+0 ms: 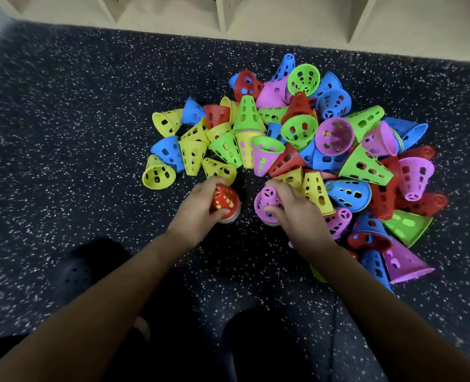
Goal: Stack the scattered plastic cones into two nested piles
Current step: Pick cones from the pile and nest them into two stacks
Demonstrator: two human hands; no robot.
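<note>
At lower centre, the left hand grips a red cone and the right hand a pink cone, each seemingly topping a small stack, below the scattered heap.

**Even light, smeared edges**

Your cone pile sits in even, moderate light with vivid colour; shadows beneath it are short and soft. Toward the left and bottom edges the speckled floor streaks with motion blur, and the wide lens bows the shelving along the top.
</note>
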